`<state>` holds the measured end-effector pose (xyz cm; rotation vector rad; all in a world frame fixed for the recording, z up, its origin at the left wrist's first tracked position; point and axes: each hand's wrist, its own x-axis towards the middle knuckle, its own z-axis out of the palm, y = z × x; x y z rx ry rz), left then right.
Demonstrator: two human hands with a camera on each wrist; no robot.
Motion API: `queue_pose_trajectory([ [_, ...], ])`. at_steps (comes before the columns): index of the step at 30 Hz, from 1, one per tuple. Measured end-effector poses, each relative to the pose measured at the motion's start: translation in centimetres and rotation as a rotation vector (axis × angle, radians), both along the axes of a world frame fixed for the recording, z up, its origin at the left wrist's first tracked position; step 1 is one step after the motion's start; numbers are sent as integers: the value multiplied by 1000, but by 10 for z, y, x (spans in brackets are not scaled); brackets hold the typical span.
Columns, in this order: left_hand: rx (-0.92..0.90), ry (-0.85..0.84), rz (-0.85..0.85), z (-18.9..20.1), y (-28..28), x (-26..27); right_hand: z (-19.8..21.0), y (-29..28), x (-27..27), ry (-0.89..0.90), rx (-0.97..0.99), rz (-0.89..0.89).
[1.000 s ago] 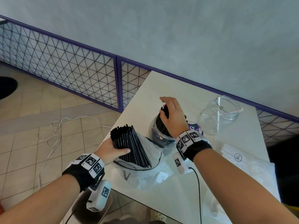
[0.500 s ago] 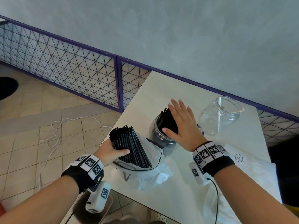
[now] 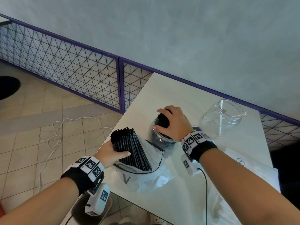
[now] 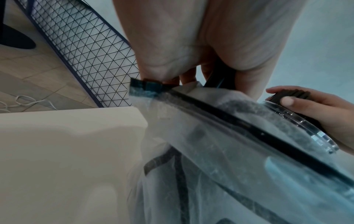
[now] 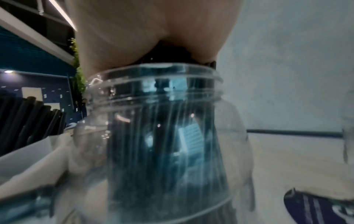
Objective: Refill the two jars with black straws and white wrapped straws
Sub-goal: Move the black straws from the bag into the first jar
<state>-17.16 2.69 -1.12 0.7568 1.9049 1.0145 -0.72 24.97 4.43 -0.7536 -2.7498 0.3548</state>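
On the white table (image 3: pixel 186 98) stand two clear jars. The nearer jar (image 3: pixel 162 140) is upright and packed with black straws (image 3: pixel 163 120) that stand on end and poke out above its threaded mouth. The right hand (image 3: pixel 174 123) lies over that mouth, fingers curled round the tops of the straws and thumb against the rim; in the right wrist view the palm sits directly on the straw ends, with the dark bundle showing through the jar wall.

Just beside this jar, toward the near-left table corner, a clear plastic bag (image 3: pixel 146 176) with a black zip strip along its opening holds a thick bundle of black straws (image 3: pixel 129 146). The bundle leans up and out of the bag's mouth, its cut ends fanned at the top. The left hand (image 3: pixel 108 151) grips the bundle from the left side, thumb laid across the front, fingers hidden behind; the left wrist view shows the fingers closed on the straws at the bag's edge.

The second jar (image 3: pixel 222 119) stands further back to the right, well apart from the hands. It is nearly bare, with one white wrapped straw (image 3: pixel 220 117) standing in it and another (image 3: pixel 238 114) lying across its rim. At the right edge of the table lies a flat white packet (image 3: pixel 253 166). A small purple-printed item (image 3: pixel 196 128) shows between the jars, mostly hidden by the right wrist
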Motion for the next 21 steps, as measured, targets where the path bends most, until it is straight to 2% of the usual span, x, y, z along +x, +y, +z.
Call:
queue_pose_trajectory([
  [4, -8, 7, -2, 3, 1, 2, 5, -1, -5, 170, 15, -67],
  [7, -5, -5, -4, 4, 0, 1, 18, 8, -7, 218, -8, -111],
  [13, -10, -13, -8, 6, 0, 3, 15, 19, -2, -147, -88, -17],
  [18, -11, -23, -1, 8, -1, 4, 15, 21, -3, -55, -40, 29],
  [21, -10, -28, 5, 9, -2, 4, 10, 18, -1, -124, 35, 140],
])
